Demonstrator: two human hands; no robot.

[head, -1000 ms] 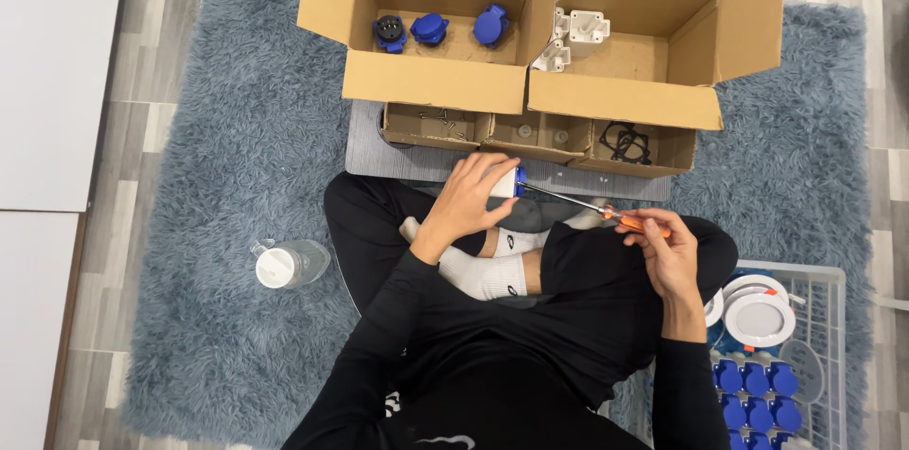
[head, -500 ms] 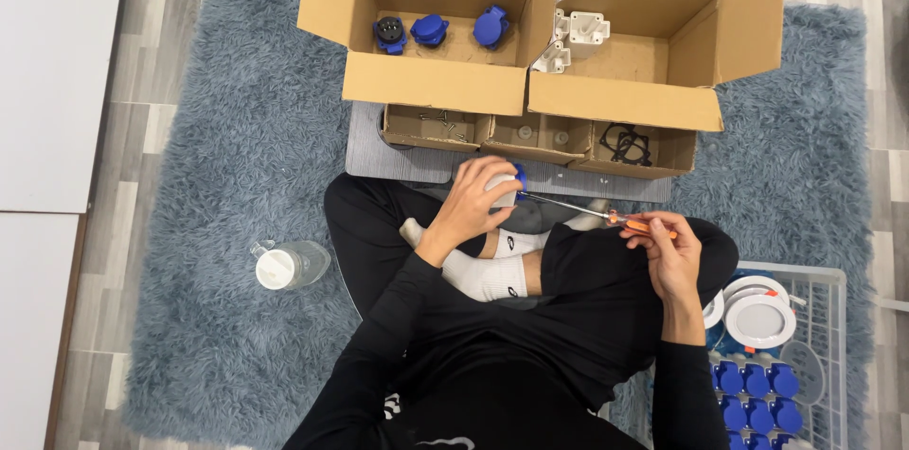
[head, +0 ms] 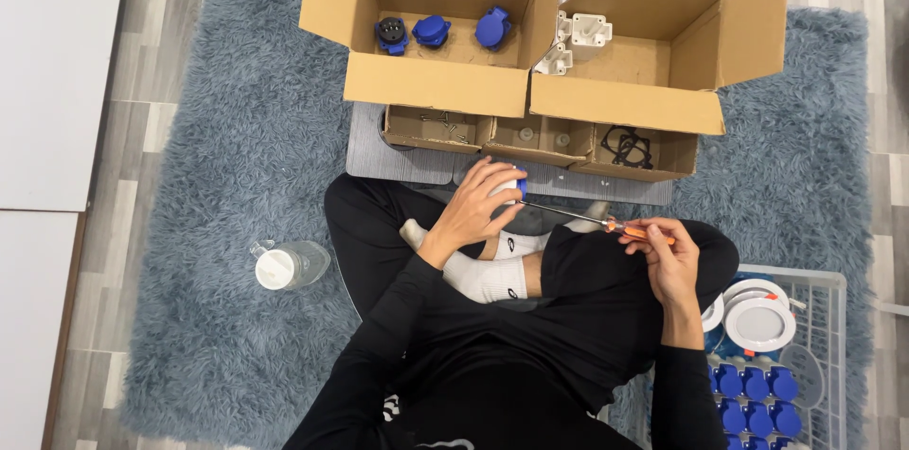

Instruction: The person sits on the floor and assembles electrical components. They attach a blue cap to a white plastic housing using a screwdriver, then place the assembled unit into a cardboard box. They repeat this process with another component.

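Observation:
I sit cross-legged in black clothes on a blue-grey shag rug (head: 218, 176). My left hand (head: 478, 204) wraps a small white and blue socket part (head: 512, 187) over my lap. My right hand (head: 663, 251) grips the orange handle of a thin screwdriver (head: 606, 221), whose metal shaft runs left with its tip at the part. Ahead, the left cardboard box (head: 431, 86) holds three blue socket pieces (head: 434, 31). The right cardboard box (head: 625, 105) holds white housings (head: 578, 38).
Low cardboard trays (head: 540, 140) with screws and black gaskets (head: 625, 144) sit on a grey board in front of me. A clear bottle with a white cap (head: 284, 266) lies on the rug at left. A white wire basket (head: 795, 355) at right holds blue and white parts. White furniture (head: 47, 81) stands far left.
My left hand has turned the part slightly and shifted a little right. The screwdriver stays at the part, held by my right hand in nearly the same place.

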